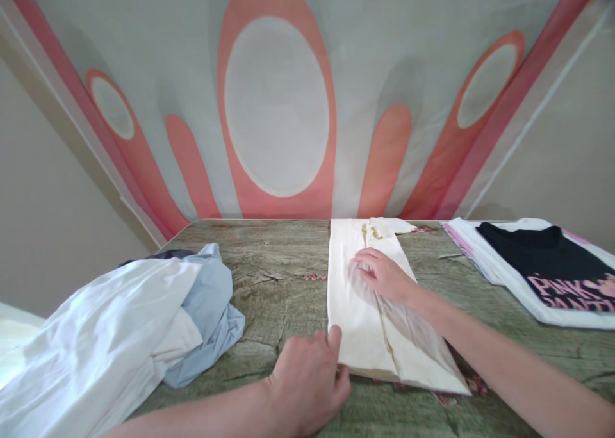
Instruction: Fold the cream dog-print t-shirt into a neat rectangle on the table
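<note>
A cream shirt (355, 329) lies folded into a long strip, with a sleeve-like flap (391, 227) at its far end. Its near right corner flares outward. My right hand (384, 276) rests on the upper middle of the cloth, fingers loosely stretched and lightly bent, palm down. At the near left corner, my left hand (310, 377) has its fingers curled, with index finger and thumb around the corner of the fabric. How much cloth is inside that grip is hidden.
To the left lies a loose heap of a white garment (106, 323) and a light blue one (216, 323), something dark behind. A stack of folded shirts, a black printed one (542, 259) on top, sits at the right. A patterned cloth backdrop (355, 41) hangs behind the wood-patterned table (269, 252).
</note>
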The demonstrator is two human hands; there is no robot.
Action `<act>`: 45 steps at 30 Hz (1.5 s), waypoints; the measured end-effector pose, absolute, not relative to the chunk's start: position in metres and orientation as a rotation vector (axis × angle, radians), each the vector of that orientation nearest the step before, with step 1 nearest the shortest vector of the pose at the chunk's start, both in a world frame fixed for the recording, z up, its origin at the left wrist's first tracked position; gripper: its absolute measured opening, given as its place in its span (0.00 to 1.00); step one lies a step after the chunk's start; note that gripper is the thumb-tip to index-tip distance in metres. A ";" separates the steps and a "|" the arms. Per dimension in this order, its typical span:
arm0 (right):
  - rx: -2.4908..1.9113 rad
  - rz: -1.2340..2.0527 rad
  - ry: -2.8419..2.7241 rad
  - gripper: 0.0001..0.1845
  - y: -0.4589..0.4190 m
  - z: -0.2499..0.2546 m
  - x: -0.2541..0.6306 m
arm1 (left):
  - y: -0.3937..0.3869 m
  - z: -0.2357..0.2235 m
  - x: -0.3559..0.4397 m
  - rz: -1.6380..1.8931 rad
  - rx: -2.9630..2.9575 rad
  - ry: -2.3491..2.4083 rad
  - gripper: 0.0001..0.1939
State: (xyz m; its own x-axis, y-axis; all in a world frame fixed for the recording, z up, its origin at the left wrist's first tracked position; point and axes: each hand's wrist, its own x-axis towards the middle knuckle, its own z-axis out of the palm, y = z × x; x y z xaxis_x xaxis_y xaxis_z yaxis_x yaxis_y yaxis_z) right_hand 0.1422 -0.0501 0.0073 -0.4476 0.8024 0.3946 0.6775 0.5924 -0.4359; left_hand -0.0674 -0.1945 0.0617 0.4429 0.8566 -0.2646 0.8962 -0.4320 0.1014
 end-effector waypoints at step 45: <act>-2.290 0.065 -1.696 0.18 0.041 0.000 0.188 | -0.162 0.049 -0.068 -0.208 2.707 1.662 0.25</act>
State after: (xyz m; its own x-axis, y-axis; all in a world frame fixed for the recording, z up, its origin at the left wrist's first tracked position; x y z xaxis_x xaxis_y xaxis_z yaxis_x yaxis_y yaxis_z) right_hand 0.1875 0.0413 0.0004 0.3060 0.9424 0.1351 0.9293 -0.2649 -0.2574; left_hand -0.0678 -0.1616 0.0491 0.4463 0.8904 -0.0894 0.8850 -0.4539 -0.1037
